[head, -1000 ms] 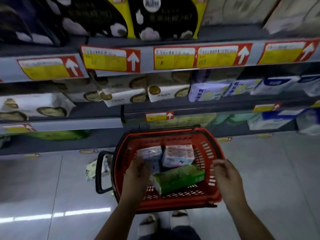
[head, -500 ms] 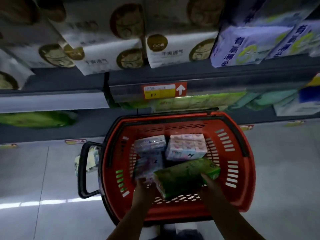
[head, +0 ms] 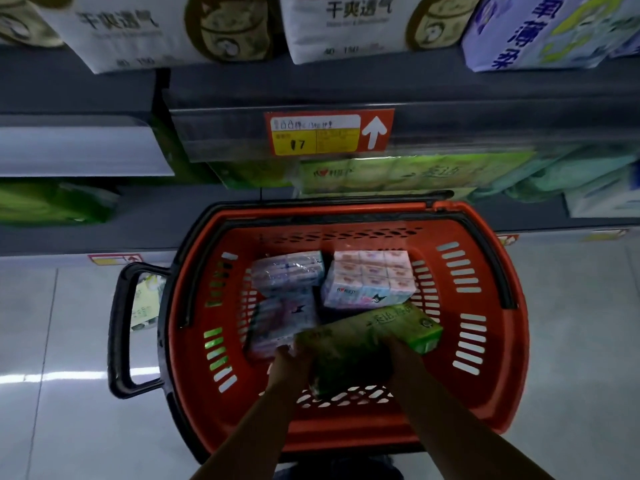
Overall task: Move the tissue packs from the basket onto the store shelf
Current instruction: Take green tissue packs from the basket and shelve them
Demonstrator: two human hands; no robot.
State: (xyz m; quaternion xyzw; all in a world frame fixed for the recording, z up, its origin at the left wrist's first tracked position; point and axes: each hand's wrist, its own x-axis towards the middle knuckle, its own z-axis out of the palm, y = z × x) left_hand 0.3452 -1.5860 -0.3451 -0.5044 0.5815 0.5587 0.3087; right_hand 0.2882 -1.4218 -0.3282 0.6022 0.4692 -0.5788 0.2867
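Left hand [head: 289,363], right hand [head: 398,349], gripping (arms outstretched)

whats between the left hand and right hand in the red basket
The green tissue pack, held by the left hand and the right hand at either end; the head view shows it.

Left hand [head: 289,362], right hand [head: 398,353], forearms [head: 263,420] bare; dark garment [head: 339,471] below.

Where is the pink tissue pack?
In the head view, the pink tissue pack lies in the red basket, far right, beside the blue pack and just behind the green pack.
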